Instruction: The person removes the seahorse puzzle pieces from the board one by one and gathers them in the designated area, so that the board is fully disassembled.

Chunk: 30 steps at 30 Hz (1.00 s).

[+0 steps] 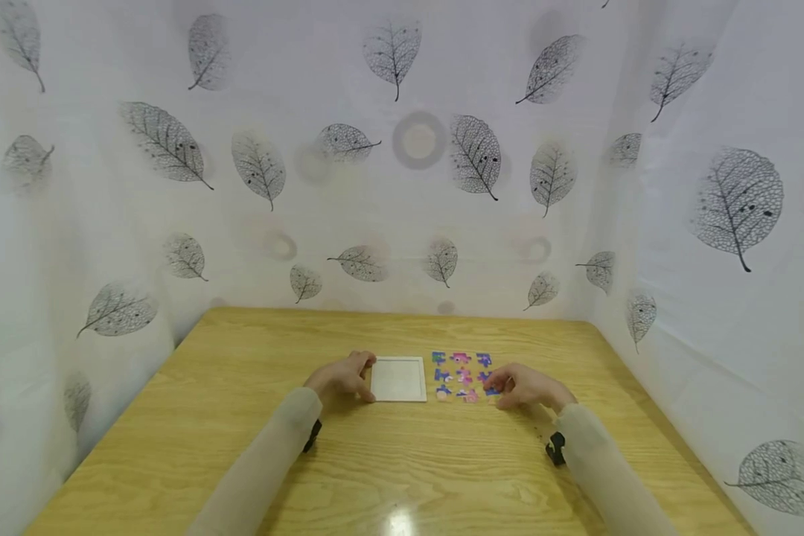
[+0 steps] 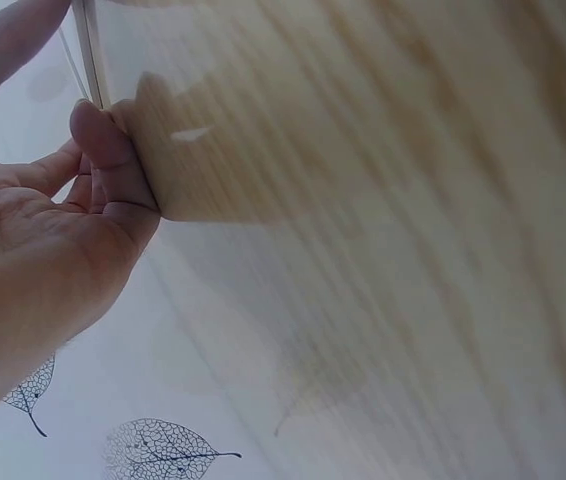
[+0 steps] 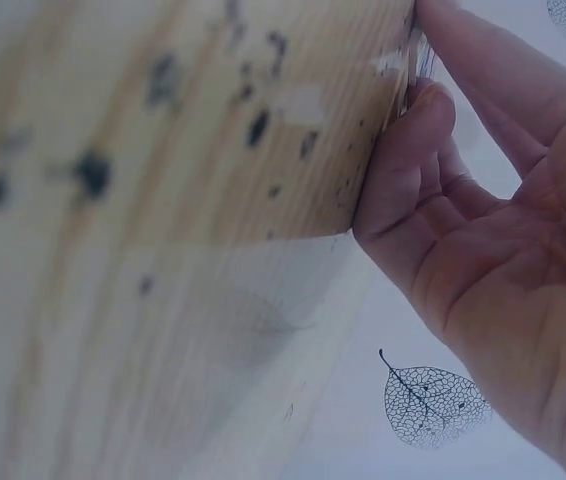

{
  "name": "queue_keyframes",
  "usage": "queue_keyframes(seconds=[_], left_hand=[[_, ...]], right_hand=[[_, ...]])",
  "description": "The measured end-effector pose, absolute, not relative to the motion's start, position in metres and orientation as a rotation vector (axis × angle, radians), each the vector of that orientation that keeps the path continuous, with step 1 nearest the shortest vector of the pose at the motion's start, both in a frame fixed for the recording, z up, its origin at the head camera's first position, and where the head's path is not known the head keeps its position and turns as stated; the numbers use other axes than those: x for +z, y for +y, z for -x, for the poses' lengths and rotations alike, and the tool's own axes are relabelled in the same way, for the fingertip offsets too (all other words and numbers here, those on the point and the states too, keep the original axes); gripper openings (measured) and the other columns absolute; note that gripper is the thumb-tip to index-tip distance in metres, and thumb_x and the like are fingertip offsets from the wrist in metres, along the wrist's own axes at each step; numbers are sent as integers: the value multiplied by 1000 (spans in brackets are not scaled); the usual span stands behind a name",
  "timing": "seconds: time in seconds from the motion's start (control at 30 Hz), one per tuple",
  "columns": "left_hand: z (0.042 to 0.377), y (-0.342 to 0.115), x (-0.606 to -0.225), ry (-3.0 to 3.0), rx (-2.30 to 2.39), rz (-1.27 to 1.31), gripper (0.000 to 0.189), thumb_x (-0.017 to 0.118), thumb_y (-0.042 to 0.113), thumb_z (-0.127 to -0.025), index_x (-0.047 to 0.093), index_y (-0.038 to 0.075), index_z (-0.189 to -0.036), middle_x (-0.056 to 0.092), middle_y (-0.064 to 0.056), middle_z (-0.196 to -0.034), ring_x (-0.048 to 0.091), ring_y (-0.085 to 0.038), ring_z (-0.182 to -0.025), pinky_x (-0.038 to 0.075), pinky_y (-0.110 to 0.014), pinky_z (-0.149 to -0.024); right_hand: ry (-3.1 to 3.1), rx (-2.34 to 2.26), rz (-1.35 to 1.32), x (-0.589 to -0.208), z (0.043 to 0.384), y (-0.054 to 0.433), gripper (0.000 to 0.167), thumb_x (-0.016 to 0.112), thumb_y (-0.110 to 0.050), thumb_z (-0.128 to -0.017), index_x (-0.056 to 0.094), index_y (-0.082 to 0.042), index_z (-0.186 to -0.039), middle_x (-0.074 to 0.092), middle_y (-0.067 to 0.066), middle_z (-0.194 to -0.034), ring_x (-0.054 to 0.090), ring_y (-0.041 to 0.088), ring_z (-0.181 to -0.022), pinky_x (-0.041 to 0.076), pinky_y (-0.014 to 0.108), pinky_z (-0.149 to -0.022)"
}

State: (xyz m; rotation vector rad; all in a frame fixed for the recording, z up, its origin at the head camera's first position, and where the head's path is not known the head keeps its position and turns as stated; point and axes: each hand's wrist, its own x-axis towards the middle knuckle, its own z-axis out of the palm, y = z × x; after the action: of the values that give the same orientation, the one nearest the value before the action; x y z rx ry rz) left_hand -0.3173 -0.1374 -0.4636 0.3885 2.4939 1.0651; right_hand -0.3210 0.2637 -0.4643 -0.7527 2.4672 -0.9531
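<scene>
A shallow white square tray [image 1: 399, 380] with a raised rim lies on the table in the head view. My left hand [image 1: 344, 374] is at its left side, thumb by the near corner and fingers by the far corner, spread apart. To the tray's right, colourful jigsaw pieces [image 1: 463, 375] lie in rows, in pink, purple and blue. My right hand [image 1: 528, 387] reaches over the right column, its fingertips right at a blue jigsaw piece [image 1: 484, 377] and the thumb apart from them. Both wrist views show bent fingers low against the wood, thumbs held away.
The wooden table [image 1: 402, 461] carries the tray and pieces near its middle. White curtains [image 1: 402, 216] printed with dark leaves hang behind and along both sides. Dark specks [image 3: 93, 175] mark the wood in the right wrist view. A black strap [image 1: 556, 448] shows at the right wrist.
</scene>
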Motion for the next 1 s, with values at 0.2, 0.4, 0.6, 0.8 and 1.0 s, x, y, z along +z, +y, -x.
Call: queue_keyframes(seconds=[0.2, 0.4, 0.6, 0.8, 1.0], left_hand=[[317, -139, -463, 2497, 1066, -388, 78, 83, 9, -76, 40, 0, -141, 42, -11, -131, 41, -25, -116, 36, -46, -109], [317, -138, -463, 2501, 1058, -390, 78, 83, 9, -75, 40, 0, -140, 42, -11, -130, 40, -24, -115, 34, -45, -110], [317, -137, -462, 2503, 1062, -387, 81, 83, 10, -75, 39, 1, -142, 41, -12, -137, 40, -26, -123, 31, -47, -114], [317, -137, -463, 2439, 1153, -392, 80, 81, 11, -77, 37, -3, -143, 38, -18, -144, 39, -31, -128, 30, -48, -114], [315, -144, -463, 2350, 1284, -362, 72, 73, 15, -86, 34, -2, -144, 39, -25, -146, 43, -37, -129, 48, -44, -97]], right_hand=[[2484, -927, 731, -463, 321, 263, 32, 72, -3, -83, 68, -3, -115, 62, 10, -102, 52, 19, -88, 48, 28, -74], [2485, -923, 747, -463, 322, 263, 31, 71, -3, -84, 68, -3, -115, 62, 12, -100, 52, 20, -85, 47, 29, -71], [2490, -943, 744, -460, 320, 265, 33, 73, -7, -84, 67, -3, -116, 62, 12, -100, 52, 21, -87, 47, 29, -73], [2432, -1078, 638, -459, 316, 265, 27, 68, -14, -91, 64, -1, -114, 60, 14, -97, 53, 19, -77, 49, 28, -63], [2417, -1210, 529, -459, 317, 253, 32, 58, -24, -99, 62, 0, -120, 61, 15, -97, 48, 17, -69, 45, 30, -60]])
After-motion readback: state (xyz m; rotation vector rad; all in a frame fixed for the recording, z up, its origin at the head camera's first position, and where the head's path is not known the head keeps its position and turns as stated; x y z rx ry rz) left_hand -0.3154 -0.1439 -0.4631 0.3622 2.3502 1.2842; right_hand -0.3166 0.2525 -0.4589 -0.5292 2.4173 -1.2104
